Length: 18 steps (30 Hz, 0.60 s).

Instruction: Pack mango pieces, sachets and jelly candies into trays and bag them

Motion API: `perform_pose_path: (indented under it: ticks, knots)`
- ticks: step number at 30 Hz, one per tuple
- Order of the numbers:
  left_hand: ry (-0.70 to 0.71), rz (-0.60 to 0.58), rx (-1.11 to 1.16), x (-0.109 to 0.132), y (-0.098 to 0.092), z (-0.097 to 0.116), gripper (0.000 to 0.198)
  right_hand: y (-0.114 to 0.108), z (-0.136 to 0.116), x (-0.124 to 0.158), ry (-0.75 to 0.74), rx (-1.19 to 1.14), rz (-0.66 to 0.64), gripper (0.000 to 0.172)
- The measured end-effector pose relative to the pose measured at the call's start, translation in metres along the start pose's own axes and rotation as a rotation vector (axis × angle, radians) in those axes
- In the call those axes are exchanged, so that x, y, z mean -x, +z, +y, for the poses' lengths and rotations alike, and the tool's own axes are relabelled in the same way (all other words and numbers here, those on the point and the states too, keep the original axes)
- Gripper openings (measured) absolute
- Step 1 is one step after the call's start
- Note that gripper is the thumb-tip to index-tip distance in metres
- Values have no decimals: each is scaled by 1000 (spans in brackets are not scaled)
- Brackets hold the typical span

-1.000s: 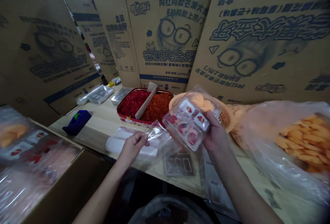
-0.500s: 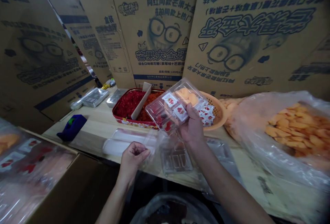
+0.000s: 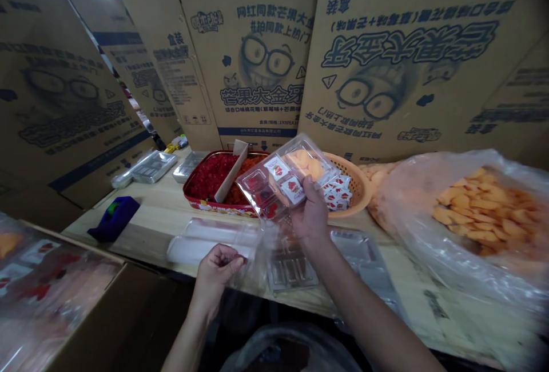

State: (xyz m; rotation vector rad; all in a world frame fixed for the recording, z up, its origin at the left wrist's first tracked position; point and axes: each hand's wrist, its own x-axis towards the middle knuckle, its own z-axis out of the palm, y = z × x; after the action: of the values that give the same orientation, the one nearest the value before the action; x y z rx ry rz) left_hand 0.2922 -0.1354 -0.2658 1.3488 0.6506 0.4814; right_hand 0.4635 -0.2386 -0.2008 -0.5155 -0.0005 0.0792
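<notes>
My right hand [image 3: 312, 215] grips a clear plastic compartment tray [image 3: 253, 173] by its near edge, tilted above the table. In the tray lie orange pieces [image 3: 305, 162], two white packets [image 3: 293, 189] with red prints, and several red pieces [image 3: 270, 210]. Lower and to the left, my left hand [image 3: 217, 275] is closed in a pinch on thin clear plastic film [image 3: 253, 258]. The film reaches up toward the tray's lower corner; whether it touches is hard to make out. Beneath are empty clear trays [image 3: 294, 266] and a stack of clear plastic sleeves [image 3: 193, 240].
Behind stand a red tin [image 3: 206, 180] of red and orange pieces with a cardboard divider, and an orange basket [image 3: 362, 186] of packets. A bag [image 3: 484, 206] of orange pieces lies right, a blue tape dispenser [image 3: 112, 219] left. An open carton [image 3: 107, 298] is front left.
The whole view has shifted slightly. Both hands keep their holds, and the tray stays tilted in my right hand. The film by my left hand hangs a little differently.
</notes>
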Motion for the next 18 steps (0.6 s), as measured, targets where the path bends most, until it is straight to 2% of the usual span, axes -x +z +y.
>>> perform_pose_path:
  ticks: [6, 13, 15, 18]
  knots:
    - [24, 41, -23, 1, 2, -3, 28, 3, 1, 5, 48, 10, 12, 21]
    - [-92, -86, 85, 3, 0, 1, 27, -2, -3, 7, -9, 9, -2, 24]
    - [-131, -92, 114, 6, 2, 0, 28, -5, -4, 5, -10, -12, -14, 27]
    - [-100, -62, 34, 8, 6, -6, 26, -10, -3, 2, -16, -26, -7, 28]
